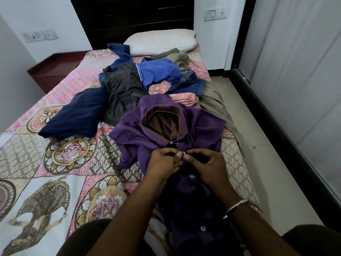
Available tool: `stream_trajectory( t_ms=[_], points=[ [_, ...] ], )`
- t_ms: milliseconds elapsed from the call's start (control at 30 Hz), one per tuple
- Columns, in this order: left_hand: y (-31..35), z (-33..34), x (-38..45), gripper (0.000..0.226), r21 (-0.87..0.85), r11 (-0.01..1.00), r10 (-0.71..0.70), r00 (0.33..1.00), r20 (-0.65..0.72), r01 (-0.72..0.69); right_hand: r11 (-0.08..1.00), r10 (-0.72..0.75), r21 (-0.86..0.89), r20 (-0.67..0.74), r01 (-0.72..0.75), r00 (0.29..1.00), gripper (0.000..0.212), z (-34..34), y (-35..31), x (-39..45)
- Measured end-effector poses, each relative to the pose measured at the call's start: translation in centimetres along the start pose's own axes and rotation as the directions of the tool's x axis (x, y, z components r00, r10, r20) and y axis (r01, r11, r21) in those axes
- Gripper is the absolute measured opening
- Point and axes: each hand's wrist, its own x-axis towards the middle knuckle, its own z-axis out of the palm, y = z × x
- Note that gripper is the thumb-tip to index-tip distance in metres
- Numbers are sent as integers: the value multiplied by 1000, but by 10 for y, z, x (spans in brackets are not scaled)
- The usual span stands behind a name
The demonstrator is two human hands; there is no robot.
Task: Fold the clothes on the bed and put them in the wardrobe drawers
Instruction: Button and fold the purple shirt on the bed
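Note:
A purple button-up shirt (199, 124) with a brown inner collar lies face up on the near right part of the bed (36, 163). My left hand (163, 163) and my right hand (206, 166) meet at its front placket just below the collar, each pinching the fabric at a button. Behind the shirt lies a heap of clothes: a navy garment (75, 117), a dark grey one (123, 89), a bright blue polo shirt (156, 71), blue jeans (190, 84) and olive trousers (212, 102) that hang over the bed's right side.
A white pillow (160, 41) lies at the dark headboard (129, 17). A reddish bedside table (51, 69) stands at the left. White sliding wardrobe doors (295, 71) run along the right, across a strip of tiled floor (258, 145).

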Motion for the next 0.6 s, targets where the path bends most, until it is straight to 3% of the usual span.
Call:
stream_trajectory(
  t_ms=[133, 267, 433, 600],
  points=[
    [0, 0, 0, 19, 38, 999, 32, 999, -23, -31, 999, 4, 43, 41, -6, 999, 15, -2, -2, 1],
    [-1, 0, 1, 4, 108, 994, 15, 999, -50, -9, 1000, 1, 17, 33, -1, 999, 16, -1, -1, 0],
    [-1, 1, -1, 18, 154, 988, 5, 999, -37, 0, 1000, -12, -21, 27, 12, 1000, 17, -2, -1, 0],
    [1, 0, -2, 15, 137, 990, -34, 999, -23, 36, 1000, 0, -14, 49, 1, 999, 21, -1, -3, -1]
  ],
)
